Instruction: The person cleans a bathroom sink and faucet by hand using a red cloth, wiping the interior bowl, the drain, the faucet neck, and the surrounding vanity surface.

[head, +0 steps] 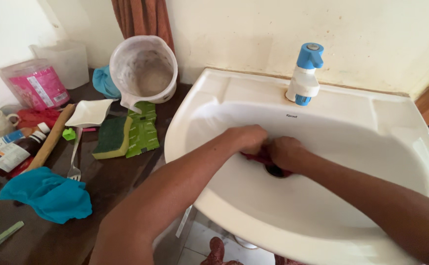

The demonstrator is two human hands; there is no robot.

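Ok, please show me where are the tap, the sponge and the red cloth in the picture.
tap point(305, 73): head view, on its white body below the blue handle.
sponge point(111, 136): head view, on its green top face.
red cloth point(259, 158): head view, on the part showing between the two hands.

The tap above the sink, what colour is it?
The tap is white with a blue top and blue base ring, seen in the head view.

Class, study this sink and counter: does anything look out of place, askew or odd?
The pale plastic jug lies tipped on its side on the dark counter, mouth facing outward. Both hands, left hand and right hand, press a red cloth over the sink drain.
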